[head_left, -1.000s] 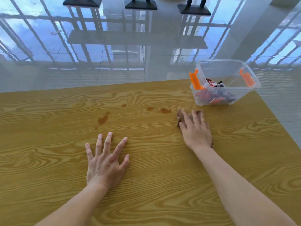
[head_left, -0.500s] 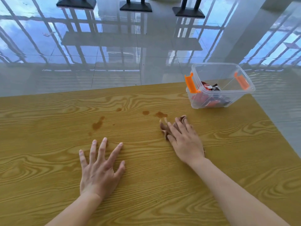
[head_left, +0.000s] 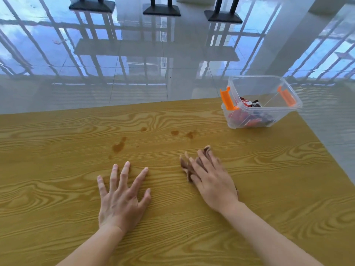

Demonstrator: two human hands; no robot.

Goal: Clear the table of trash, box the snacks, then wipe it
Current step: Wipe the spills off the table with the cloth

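Lower left of centre, the left hand [head_left: 121, 198] lies flat and released on the bench [head_left: 57, 208], fingers spread, much where it was a second ago. Above it the stains [head_left: 119, 146] sit unwiped, two smaller spots [head_left: 190, 134] further right. The right hand [head_left: 211, 179], pressed flat on a brown cloth [head_left: 184, 166] (pinning rather than clenching it), has slid left from near the box [head_left: 259, 102] toward those spots, so wiping looks under way. The box, upper right with snacks [head_left: 247, 114] inside, stands near the bench's far corner; open room lies left, the right edge close by.
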